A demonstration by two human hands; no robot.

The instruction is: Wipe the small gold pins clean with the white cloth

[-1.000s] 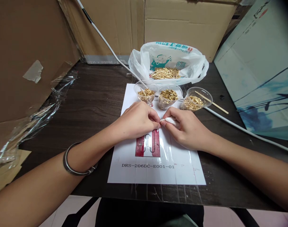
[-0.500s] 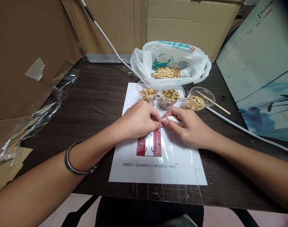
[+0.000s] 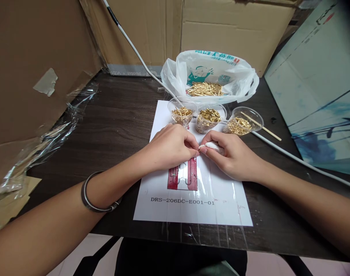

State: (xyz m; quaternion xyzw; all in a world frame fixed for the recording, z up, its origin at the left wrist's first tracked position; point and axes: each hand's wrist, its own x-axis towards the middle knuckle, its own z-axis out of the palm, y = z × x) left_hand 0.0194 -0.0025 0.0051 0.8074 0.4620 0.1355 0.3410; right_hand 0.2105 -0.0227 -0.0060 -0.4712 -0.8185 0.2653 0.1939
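Note:
Over the printed white sheet (image 3: pixel 192 211), my two hands meet fingertip to fingertip. My left hand (image 3: pixel 175 147) pinches something too small to make out between thumb and forefinger. In my right hand (image 3: pixel 231 155), the thumb and forefinger are closed on a white wad (image 3: pixel 214 147), whose tip reaches the left fingertips. Just beyond the hands stand three clear cups of small gold metal pieces: a left cup (image 3: pixel 182 112), a middle cup (image 3: pixel 208 116) and a tilted right cup (image 3: pixel 239 124). A red and white picture (image 3: pixel 182 178) shows on the sheet below my left hand.
A white plastic bag (image 3: pixel 241 82) holding many gold pins stands behind the cups. A wooden stick (image 3: pixel 267 131) leans out of the right cup. A white cable (image 3: pixel 307 161) crosses the dark table (image 3: pixel 120 103). Cardboard (image 3: pixel 235 34) walls the back.
The view has shifted slightly, so the scene sits a little further right. Both hands keep nearly the same pinching pose over the sheet.

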